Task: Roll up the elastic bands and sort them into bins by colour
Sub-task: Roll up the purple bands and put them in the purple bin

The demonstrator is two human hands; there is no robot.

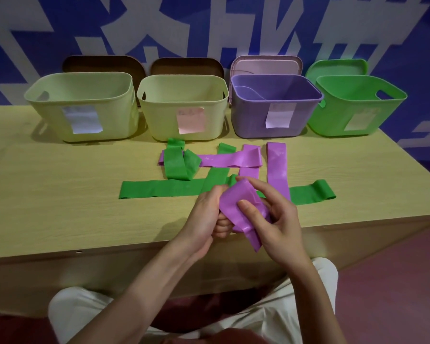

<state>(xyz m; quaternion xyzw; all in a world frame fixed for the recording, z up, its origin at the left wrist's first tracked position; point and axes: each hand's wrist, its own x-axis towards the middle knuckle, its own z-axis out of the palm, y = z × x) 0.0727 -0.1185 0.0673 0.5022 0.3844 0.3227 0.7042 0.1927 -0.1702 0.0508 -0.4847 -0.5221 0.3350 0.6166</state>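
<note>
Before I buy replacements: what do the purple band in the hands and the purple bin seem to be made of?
Purple band: probably thin latex or rubber sheet; it drapes, creases and shows a soft sheen. Purple bin: looks like rigid moulded plastic, matte, with smooth walls and a rolled rim.

both hands (236,214) gripping purple band (243,214); bins (181,108) behind

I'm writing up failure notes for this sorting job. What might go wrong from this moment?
The purple band is only loosely bunched between the left hand and right hand, with a tail hanging free, so the roll may spring open. The bands left on the table overlap: lifting the long green band could drag the purple ones crossing it.
</note>
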